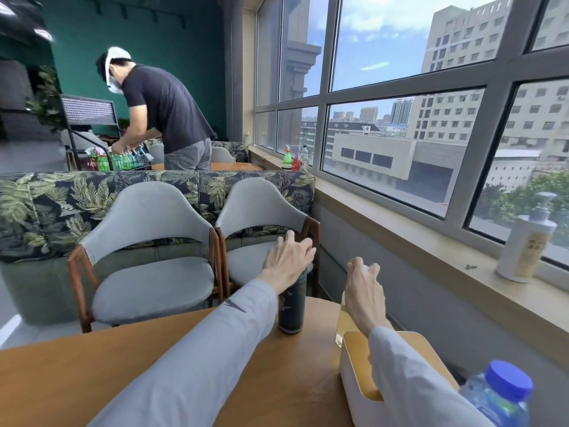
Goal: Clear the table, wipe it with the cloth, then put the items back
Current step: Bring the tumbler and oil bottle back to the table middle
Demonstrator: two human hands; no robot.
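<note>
A dark tumbler (pixel 291 306) stands on the wooden table (pixel 92 374) near its far edge. My left hand (pixel 288 261) rests over its top, fingers spread. To its right is a bottle of yellow drink (pixel 343 322); my right hand (pixel 365 292) is closed around its white cap. A white tissue box with a wooden lid (pixel 357 377) sits under my right forearm. A clear water bottle with a blue cap (pixel 500 396) stands at the near right corner. No cloth is in view.
Two grey chairs (pixel 154 272) stand at the table's far side, before a leaf-print sofa (pixel 37 208). A white pump bottle (pixel 526 241) stands on the windowsill at right. A person (pixel 160 109) bends over a cart in the background.
</note>
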